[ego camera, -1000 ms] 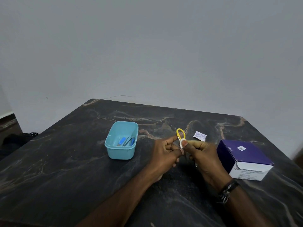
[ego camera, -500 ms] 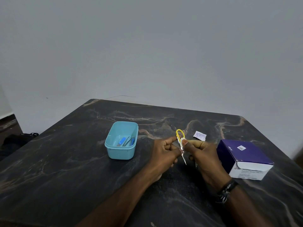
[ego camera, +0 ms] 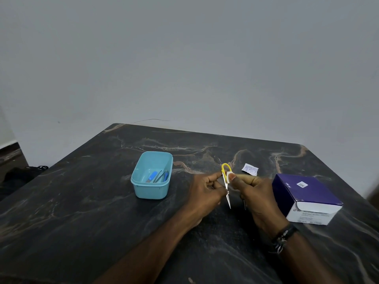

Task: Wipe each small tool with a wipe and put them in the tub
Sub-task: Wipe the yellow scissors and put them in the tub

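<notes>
- Both hands are up over the dark table [ego camera: 82, 212], close together.
- The left hand [ego camera: 205, 191] pinches the little yellow scissors [ego camera: 226, 181], blades pointing down.
- The right hand [ego camera: 254, 193] pinches a white wipe [ego camera: 229, 177] on them.
- A second ago the blades were hidden; now they stick out.
- The blue tub [ego camera: 150, 189] sits to the left, tools inside.

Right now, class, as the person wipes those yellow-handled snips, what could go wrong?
1. The snips' bare point hangs between both hands; a slip could prick the left hand.
2. The wipe is only pinched under the right hand's thumb and could drop.
3. The teal tub sits off to the left; a careless drop could miss it.
</notes>
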A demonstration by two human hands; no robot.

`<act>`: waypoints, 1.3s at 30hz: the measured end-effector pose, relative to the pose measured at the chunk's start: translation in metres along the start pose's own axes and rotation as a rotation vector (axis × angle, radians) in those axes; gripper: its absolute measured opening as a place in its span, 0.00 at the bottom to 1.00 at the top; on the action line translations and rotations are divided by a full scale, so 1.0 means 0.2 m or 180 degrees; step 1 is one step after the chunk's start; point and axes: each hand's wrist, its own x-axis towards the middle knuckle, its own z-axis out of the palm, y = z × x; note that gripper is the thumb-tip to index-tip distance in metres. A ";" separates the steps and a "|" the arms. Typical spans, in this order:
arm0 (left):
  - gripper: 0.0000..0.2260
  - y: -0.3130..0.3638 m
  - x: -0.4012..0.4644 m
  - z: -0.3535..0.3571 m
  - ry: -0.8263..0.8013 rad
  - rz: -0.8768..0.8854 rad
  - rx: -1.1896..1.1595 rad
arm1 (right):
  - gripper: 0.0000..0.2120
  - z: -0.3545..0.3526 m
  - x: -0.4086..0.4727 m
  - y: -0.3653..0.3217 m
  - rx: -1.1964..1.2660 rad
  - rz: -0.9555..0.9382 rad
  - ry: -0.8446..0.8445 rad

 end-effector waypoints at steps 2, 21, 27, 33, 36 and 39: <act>0.21 0.00 0.00 0.00 0.0005 -0.0027 -0.0036 | 0.08 0.00 0.01 0.01 -0.0034 0.0010 -0.0027; 0.21 0.01 0.00 -0.01 -0.0192 -0.0096 0.0072 | 0.05 -0.02 0.03 0.02 -0.0050 -0.0074 0.0123; 0.22 0.01 -0.01 -0.01 -0.0450 -0.0158 0.0120 | 0.05 -0.05 0.04 0.03 0.0027 -0.0055 0.0161; 0.21 0.03 0.01 -0.03 -0.0234 -0.0150 0.0045 | 0.05 -0.03 0.03 0.03 -0.0033 -0.0161 0.0050; 0.22 0.02 0.02 -0.04 -0.0216 -0.0150 0.0084 | 0.06 -0.02 0.03 0.04 -0.0124 -0.0148 0.0005; 0.21 0.01 0.01 -0.04 -0.0414 -0.0168 0.0204 | 0.05 -0.03 0.04 0.05 -0.0043 -0.0130 0.0123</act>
